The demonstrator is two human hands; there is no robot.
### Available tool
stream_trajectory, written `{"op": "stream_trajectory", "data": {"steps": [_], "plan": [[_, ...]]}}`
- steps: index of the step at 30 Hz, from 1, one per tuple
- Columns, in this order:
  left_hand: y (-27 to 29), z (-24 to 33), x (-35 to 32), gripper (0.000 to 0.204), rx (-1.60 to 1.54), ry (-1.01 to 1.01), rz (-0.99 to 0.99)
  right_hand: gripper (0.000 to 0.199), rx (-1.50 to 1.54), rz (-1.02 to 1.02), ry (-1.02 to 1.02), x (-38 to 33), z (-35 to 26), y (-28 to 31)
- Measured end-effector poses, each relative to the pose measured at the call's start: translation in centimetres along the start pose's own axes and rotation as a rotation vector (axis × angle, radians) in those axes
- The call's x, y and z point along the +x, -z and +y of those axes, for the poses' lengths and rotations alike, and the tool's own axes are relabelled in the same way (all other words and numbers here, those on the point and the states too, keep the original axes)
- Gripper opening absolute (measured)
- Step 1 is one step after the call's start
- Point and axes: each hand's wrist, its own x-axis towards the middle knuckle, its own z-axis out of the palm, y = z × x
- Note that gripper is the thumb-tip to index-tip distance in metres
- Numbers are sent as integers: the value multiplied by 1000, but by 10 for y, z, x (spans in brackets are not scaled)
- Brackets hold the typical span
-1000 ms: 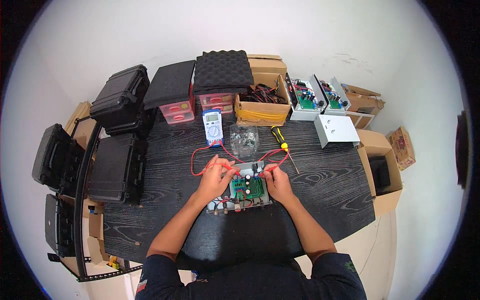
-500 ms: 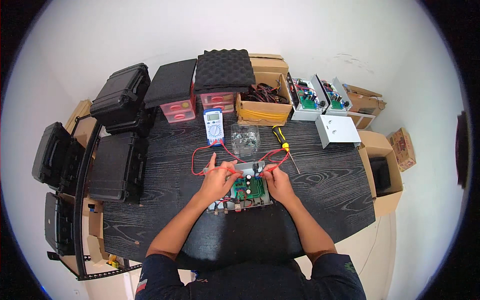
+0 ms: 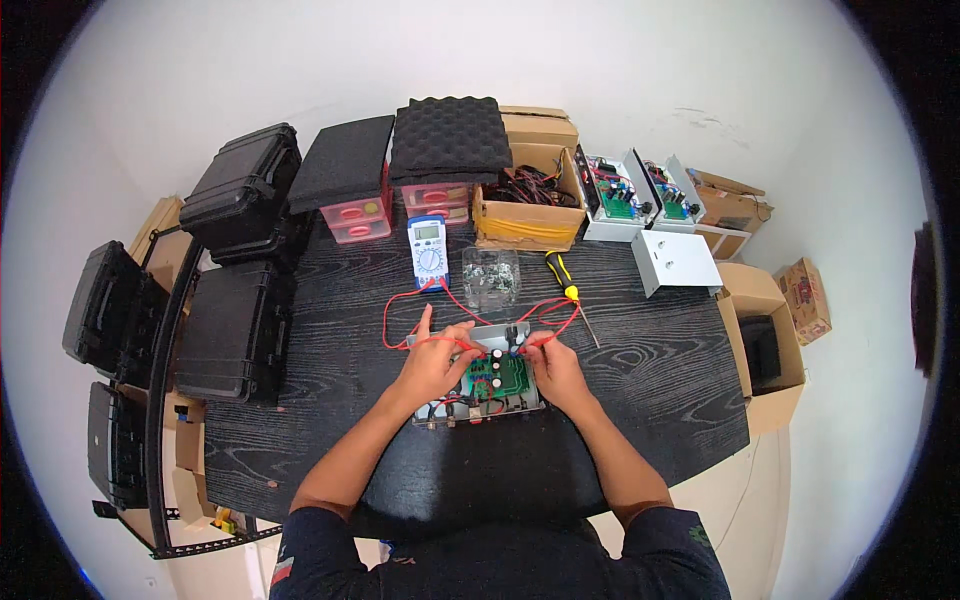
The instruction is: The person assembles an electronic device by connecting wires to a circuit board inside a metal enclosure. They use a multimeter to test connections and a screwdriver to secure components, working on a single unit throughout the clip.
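An opened metal case with a green circuit board (image 3: 512, 377) lies in front of me at the table's near side. My left hand (image 3: 437, 362) pinches a red multimeter probe over the board's left part, index finger raised. On the other side, my right hand (image 3: 556, 366) grips a second red probe (image 3: 530, 346) near the case's far right corner. Both tips point in at the board's far edge; whether they touch it is too small to tell. Red leads run from the probes to a blue and white multimeter (image 3: 429, 255), which lies beyond the case.
Right of a clear tray of small parts (image 3: 491, 279) lies a yellow and black screwdriver (image 3: 563, 276). Farther back stand foam-topped drawer boxes (image 3: 358, 222), a carton of cables (image 3: 527, 222), two open units (image 3: 617, 200) and a white cover (image 3: 675, 262). Black hard cases (image 3: 232, 330) line the left.
Both hands hold nearly the same place with the probes on the board. The view has shifted very slightly; nothing else visibly moved.
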Motion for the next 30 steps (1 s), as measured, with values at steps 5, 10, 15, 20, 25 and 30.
{"op": "stream_trajectory", "data": {"steps": [5, 10, 15, 20, 25, 30], "plan": [[0, 3, 0, 10, -4, 2, 1, 15, -8, -8, -23, 0, -10, 3], [-2, 2, 0, 9, 38, -23, 11, 15, 3, 9, -1, -1, -4, 0], [0, 4, 1, 10, 59, -53, 31, 14, 7, 4, -46, -2, -3, -2], [6, 14, 2, 10, 64, -85, 40, 14, -27, -20, -71, -4, -16, 0], [8, 15, 4, 12, 75, -109, 55, 13, -52, -15, -41, -3, -18, 1], [6, 13, 3, 13, 95, -119, 61, 11, -57, -10, -18, -3, -17, 0]]}}
